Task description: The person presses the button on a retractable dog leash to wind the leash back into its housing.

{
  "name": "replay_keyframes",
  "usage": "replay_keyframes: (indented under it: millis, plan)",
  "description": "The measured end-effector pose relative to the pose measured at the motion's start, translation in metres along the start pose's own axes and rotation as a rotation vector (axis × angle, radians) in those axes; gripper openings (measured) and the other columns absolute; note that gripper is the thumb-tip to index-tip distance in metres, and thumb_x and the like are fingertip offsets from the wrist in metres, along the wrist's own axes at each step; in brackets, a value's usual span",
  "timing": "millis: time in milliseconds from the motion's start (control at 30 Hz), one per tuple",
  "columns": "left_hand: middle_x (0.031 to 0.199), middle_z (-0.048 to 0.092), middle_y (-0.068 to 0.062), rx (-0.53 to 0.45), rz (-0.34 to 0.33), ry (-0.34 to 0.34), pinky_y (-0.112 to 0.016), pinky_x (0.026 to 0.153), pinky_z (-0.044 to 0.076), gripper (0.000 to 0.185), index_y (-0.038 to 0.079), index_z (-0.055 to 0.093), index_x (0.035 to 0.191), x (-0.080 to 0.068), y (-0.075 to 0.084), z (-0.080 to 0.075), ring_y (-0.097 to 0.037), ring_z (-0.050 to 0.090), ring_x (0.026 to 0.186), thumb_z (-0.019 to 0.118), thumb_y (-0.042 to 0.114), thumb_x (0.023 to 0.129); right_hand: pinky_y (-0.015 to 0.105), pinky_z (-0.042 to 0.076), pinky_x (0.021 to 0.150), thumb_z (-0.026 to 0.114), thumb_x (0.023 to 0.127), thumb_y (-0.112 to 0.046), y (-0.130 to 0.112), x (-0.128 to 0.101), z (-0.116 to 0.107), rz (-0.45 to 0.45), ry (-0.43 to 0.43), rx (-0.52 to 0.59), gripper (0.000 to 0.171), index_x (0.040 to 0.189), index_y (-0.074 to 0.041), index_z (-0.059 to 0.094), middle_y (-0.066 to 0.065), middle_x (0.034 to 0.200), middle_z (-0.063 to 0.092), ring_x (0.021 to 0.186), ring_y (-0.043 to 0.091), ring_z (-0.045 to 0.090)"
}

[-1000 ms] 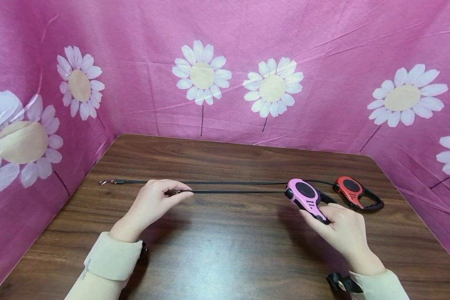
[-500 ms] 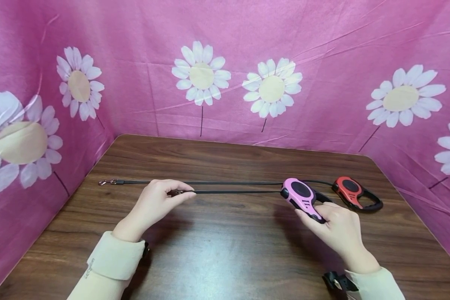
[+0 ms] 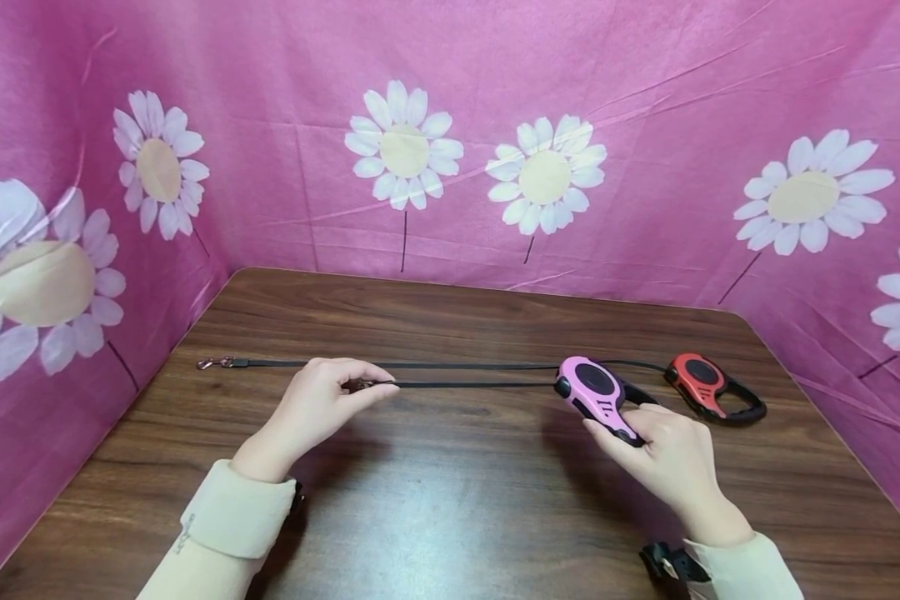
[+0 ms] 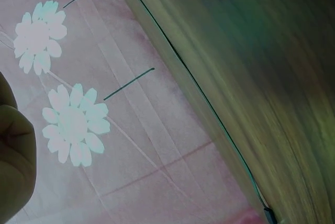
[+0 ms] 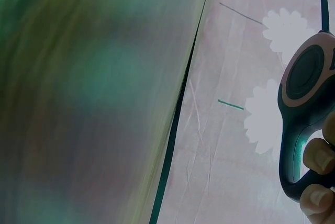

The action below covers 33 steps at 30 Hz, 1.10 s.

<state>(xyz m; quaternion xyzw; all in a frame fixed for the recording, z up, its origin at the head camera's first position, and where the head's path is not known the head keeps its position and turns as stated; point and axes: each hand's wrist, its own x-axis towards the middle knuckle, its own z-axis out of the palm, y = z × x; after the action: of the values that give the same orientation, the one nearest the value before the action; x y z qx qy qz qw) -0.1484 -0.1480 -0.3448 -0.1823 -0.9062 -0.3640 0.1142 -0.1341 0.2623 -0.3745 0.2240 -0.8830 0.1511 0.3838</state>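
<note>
In the head view my right hand [image 3: 675,458] grips the black handle of a pink retractable dog leash [image 3: 598,398], with the thumb along its near edge. The right wrist view shows the leash's other face [image 5: 306,72] and fingers curled through the handle loop. A black strap [image 3: 480,384] runs straight leftward from the casing to my left hand [image 3: 318,412], whose thumb and forefinger pinch its end. A bit of metal clip shows between those fingers; the rest is hidden. Only a dark part of the left hand [image 4: 15,161] appears at the left wrist view's edge.
A red retractable leash [image 3: 697,382] lies at the right on the brown wooden table [image 3: 435,483]. Its strap [image 3: 457,366] stretches left behind the pink one, ending in a metal clip [image 3: 216,363]. Pink cloth [image 3: 480,50] with white daisies surrounds the table's back and sides.
The pink leash and my right hand have shifted slightly left. My left hand has moved a little right, so the strap span between them is shorter. The red leash lies still.
</note>
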Motion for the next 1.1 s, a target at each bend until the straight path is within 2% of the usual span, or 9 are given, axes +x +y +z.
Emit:
replay_keyframes:
  millis: [200, 467, 600, 967, 1100]
  plan:
    - [0.080, 0.070, 0.016, -0.019, 0.001, -0.015, -0.022, 0.059, 0.042, 0.014, 0.024, 0.079, 0.095, 0.001, 0.003, 0.002, -0.002, 0.047, 0.061, 0.076, 0.035, 0.087, 0.019, 0.017, 0.041, 0.054, 0.088, -0.069, -0.004, 0.001, 0.002, -0.009, -0.004, 0.018, 0.058, 0.049, -0.030, 0.035, -0.015, 0.053, 0.039, 0.049, -0.005, 0.025]
    - [0.074, 0.067, 0.017, -0.020, 0.004, -0.020, -0.022, 0.059, 0.042, 0.010, 0.028, 0.079, 0.094, 0.004, 0.006, 0.001, -0.002, 0.047, 0.060, 0.076, 0.034, 0.087, 0.020, 0.018, 0.041, 0.056, 0.088, -0.069, -0.005, 0.002, 0.003, 0.001, -0.010, 0.017, 0.057, 0.049, -0.031, 0.036, -0.015, 0.053, 0.040, 0.049, -0.005, 0.025]
    - [0.081, 0.071, 0.016, -0.017, 0.000, -0.022, -0.022, 0.062, 0.044, 0.011, 0.028, 0.079, 0.094, 0.005, 0.008, 0.003, -0.003, 0.050, 0.063, 0.076, 0.035, 0.086, 0.019, 0.017, 0.042, 0.056, 0.087, -0.068, -0.006, 0.003, 0.004, 0.001, -0.016, 0.017, 0.057, 0.050, -0.031, 0.037, -0.015, 0.053, 0.039, 0.050, -0.005, 0.025]
    - [0.092, 0.074, 0.016, -0.001, -0.017, -0.057, -0.027, 0.074, 0.049, 0.015, 0.028, 0.079, 0.097, 0.007, 0.012, 0.011, -0.002, 0.059, 0.077, 0.075, 0.038, 0.086, 0.018, 0.015, 0.042, 0.046, 0.091, -0.072, -0.012, 0.005, 0.012, -0.044, -0.004, 0.012, 0.061, 0.050, -0.029, 0.034, -0.015, 0.052, 0.035, 0.048, -0.003, 0.025]
    - [0.084, 0.072, 0.017, -0.005, 0.004, -0.056, -0.025, 0.068, 0.047, 0.014, 0.027, 0.079, 0.097, 0.009, 0.014, 0.013, -0.002, 0.055, 0.070, 0.075, 0.037, 0.087, 0.018, 0.015, 0.042, 0.045, 0.091, -0.072, -0.012, 0.006, 0.015, -0.049, -0.002, 0.010, 0.061, 0.050, -0.028, 0.034, -0.014, 0.052, 0.035, 0.048, -0.002, 0.025]
